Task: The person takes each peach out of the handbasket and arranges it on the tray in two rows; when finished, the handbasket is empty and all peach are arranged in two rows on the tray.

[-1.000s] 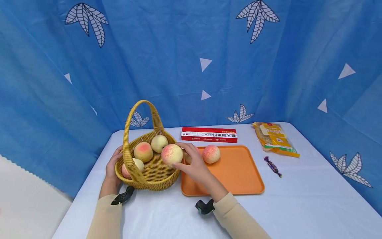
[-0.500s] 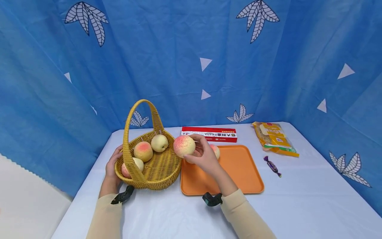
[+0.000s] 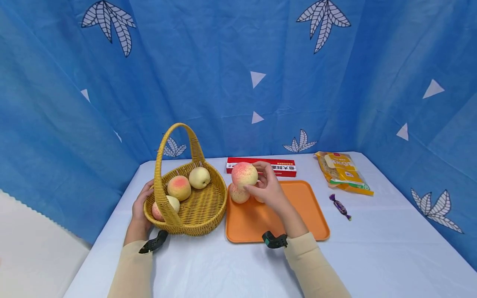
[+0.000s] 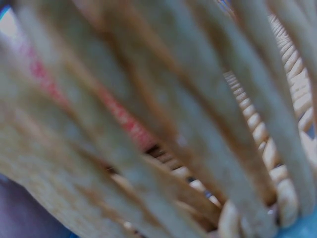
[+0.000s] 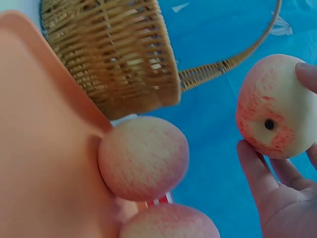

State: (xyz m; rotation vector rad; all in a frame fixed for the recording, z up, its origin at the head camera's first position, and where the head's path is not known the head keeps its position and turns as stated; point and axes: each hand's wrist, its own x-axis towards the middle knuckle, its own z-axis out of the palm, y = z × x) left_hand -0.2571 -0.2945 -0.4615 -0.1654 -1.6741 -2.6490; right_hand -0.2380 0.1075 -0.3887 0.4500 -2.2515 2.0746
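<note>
My right hand (image 3: 269, 191) holds a pink-and-cream peach (image 3: 244, 174) between thumb and fingers, raised over the left side of the orange tray (image 3: 288, 221). Below it one peach (image 3: 239, 194) sits on the tray; another peach (image 5: 168, 223) beside it is mostly covered by the hand in the head view. At the left, my left hand (image 3: 139, 209) grips the side of the wicker basket (image 3: 205, 207), its thumb hidden. Inside are an orange-topped peach (image 3: 179, 188), a pale yellow fruit (image 3: 199, 178) and a pink-and-cream peach (image 3: 157, 212) partly behind the handle. Basket weave fills the left wrist view.
A red pasta box (image 3: 287, 167) lies behind the tray. To the right are a yellow food packet (image 3: 343, 171) and a purple wrapped candy (image 3: 340, 207). The tall basket handle (image 3: 160, 165) arches upward. Blue curtains (image 3: 223, 82) surround the white table (image 3: 372, 248).
My right hand has carried the peach rightward and a little up, from over the basket's right rim to over the tray. The left hand and basket have stayed put.
</note>
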